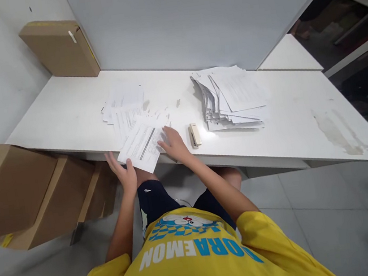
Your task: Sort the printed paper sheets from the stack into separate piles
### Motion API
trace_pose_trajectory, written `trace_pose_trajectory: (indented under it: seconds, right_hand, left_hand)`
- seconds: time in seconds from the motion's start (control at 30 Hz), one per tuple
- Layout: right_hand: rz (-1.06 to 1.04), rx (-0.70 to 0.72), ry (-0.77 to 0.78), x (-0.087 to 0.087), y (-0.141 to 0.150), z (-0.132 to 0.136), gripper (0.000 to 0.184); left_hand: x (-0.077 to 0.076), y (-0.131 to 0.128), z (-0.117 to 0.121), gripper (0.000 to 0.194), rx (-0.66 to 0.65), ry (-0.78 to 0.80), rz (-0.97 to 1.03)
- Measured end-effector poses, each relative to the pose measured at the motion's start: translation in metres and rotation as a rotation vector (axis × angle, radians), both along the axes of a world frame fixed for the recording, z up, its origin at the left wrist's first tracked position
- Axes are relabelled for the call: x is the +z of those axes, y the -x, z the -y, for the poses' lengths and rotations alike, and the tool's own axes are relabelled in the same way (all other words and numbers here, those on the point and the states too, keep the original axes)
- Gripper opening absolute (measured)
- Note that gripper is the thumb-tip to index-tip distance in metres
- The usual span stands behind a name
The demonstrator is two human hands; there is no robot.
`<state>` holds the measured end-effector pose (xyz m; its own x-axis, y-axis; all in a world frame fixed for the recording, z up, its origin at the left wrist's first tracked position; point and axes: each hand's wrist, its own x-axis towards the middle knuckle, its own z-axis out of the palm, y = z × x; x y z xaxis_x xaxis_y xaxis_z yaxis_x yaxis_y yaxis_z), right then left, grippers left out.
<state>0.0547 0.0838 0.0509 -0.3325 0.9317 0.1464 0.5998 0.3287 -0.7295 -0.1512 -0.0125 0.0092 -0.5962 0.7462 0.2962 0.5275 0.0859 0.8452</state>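
Tilted at the table's front edge is a printed sheet of paper point(142, 145) with a dark band across it; whether more sheets lie under it I cannot tell. My left hand point(124, 175) holds its lower left corner between thumb and spread fingers. At the right edge, my right hand point(175, 144) has its thumb on the print and its fingers along the side. A cream stapler point(195, 135) lies just right of that hand. Behind the held sheet, several loose printed papers point(125, 102) overlap on the tabletop.
A thick, uneven stack of papers point(233, 97) sits right of the stapler on the white table point(290, 119). One cardboard box point(60, 50) stands at the back left, against the partition point(162, 23). More cardboard boxes point(17, 187) are beside the table at left.
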Motion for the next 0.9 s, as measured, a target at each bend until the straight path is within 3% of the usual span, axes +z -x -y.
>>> trace_pose_trajectory:
  seconds: [0.07, 0.13, 0.23, 0.37, 0.47, 0.57, 0.67, 0.77, 0.9]
  right_hand:
    - [0.032, -0.066, 0.009, -0.002, 0.010, -0.020, 0.069]
    - [0.075, -0.122, 0.029, 0.000, 0.019, -0.034, 0.075]
    - [0.119, -0.150, 0.059, 0.005, 0.025, -0.038, 0.073]
    - [0.154, -0.096, 0.065, 0.010, 0.023, -0.014, 0.063]
    - [0.101, -0.024, 0.067, 0.010, 0.015, 0.011, 0.052]
    - [-0.102, -0.055, 0.157, 0.010, 0.002, 0.032, 0.045]
    - [-0.352, -0.087, 0.378, 0.010, -0.011, 0.052, 0.049]
    - [-0.592, -0.002, 0.610, 0.008, -0.021, 0.078, 0.059]
    - [-0.891, 0.064, 0.872, 0.006, -0.022, 0.112, 0.069]
  left_hand:
    - [-0.006, -0.009, 0.000, 0.064, 0.065, -0.031, 0.375]
    - [-0.009, -0.015, -0.001, 0.057, -0.046, -0.048, 0.695]
    - [-0.004, -0.018, -0.004, 0.047, -0.208, -0.127, 0.926]
    - [0.016, -0.019, -0.004, 0.042, -0.168, -0.146, 1.160]
    - [0.032, -0.022, 0.001, 0.043, -0.064, -0.132, 1.254]
    - [0.043, -0.020, 0.017, 0.045, -0.001, -0.178, 1.252]
    - [0.046, -0.012, 0.038, 0.042, -0.009, -0.138, 1.225]
    - [0.041, -0.004, 0.054, 0.042, 0.006, -0.056, 1.244]
    - [0.036, -0.002, 0.058, 0.050, -0.066, -0.062, 1.223]
